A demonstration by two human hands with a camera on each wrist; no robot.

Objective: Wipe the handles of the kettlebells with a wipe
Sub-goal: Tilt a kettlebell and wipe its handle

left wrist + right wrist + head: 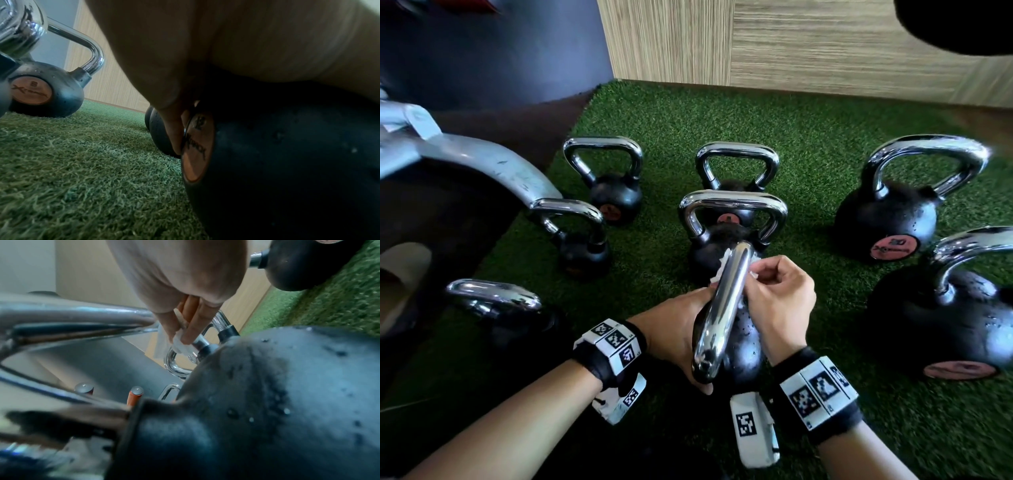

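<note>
The kettlebell [743, 346] nearest me is black and wet with drops, and its chrome handle [722, 308] runs away from me. My left hand [674, 329] cups the black ball from the left, the fingers wrapped round to its copper disc [197, 146]. My right hand [774, 291] pinches a crumpled white wipe [722, 270] against the far end of the handle. The right wrist view shows the fingertips [189, 335] pressing the wipe [179, 344] onto the handle's far leg where it meets the ball [267, 402].
Several other chrome-handled kettlebells stand on the green turf [808, 137]: one just behind [732, 226], two large ones at right [887, 219], smaller ones at left [613, 192]. A grey metal frame [482, 164] curves in from the left. A wood-panel wall [791, 51] closes the back.
</note>
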